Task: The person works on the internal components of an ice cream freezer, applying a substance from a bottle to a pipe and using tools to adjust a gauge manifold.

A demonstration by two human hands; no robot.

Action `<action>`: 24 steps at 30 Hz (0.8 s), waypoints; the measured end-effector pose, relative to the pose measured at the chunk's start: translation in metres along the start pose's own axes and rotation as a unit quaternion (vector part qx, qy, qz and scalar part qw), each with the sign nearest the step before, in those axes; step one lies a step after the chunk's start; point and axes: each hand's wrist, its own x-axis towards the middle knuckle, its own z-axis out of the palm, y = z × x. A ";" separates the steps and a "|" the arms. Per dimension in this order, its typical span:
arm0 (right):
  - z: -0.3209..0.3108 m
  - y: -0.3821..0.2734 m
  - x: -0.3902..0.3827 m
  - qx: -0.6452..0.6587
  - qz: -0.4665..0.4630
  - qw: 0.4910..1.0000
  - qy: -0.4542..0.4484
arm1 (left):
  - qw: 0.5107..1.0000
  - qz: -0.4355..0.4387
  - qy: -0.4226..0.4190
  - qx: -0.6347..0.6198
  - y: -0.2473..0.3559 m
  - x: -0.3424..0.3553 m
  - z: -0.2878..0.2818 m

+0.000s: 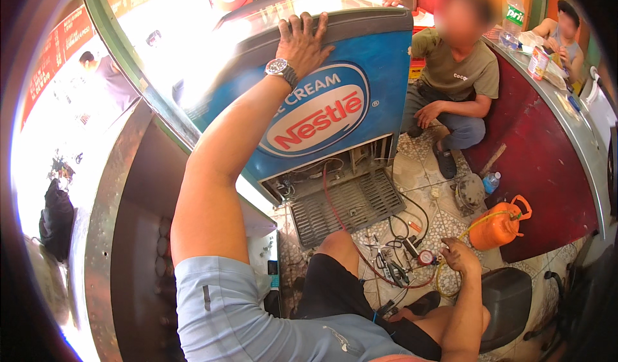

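A blue ice cream chest freezer [322, 108] with a dark top edge stands before me. My left hand [304, 43] lies on that edge with its fingers spread; a watch [281, 70] is on the wrist. My right hand [459, 257] is low over the floor, its fingers loosely bent and apart, with nothing visible in them. Just left of it is a red pressure gauge [426, 257], with a red hose [331, 201] running into the freezer's uncovered lower compartment. A yellow hose [479, 221] reaches an orange refrigerant cylinder [494, 228] at the right.
A grey slotted grille [347, 207] lies before the freezer's base. Pliers and other tools [389, 262] are on the tiled floor. A person [454, 72] squats beyond, near a round grey compressor [469, 191]. A red counter [547, 149] bounds the right, a black stool [507, 307] the near right.
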 end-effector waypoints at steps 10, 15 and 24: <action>0.007 0.015 -0.002 0.038 0.014 0.999 0.001 | 0.992 0.036 -0.103 -0.063 -0.013 0.028 -0.017; 0.012 0.025 0.006 0.028 0.002 0.999 -0.024 | 0.978 0.059 -0.109 -0.170 -0.047 0.061 0.007; 0.032 0.023 0.014 0.002 -0.039 0.998 0.042 | 0.928 -0.094 -0.158 -0.323 -0.081 0.101 0.063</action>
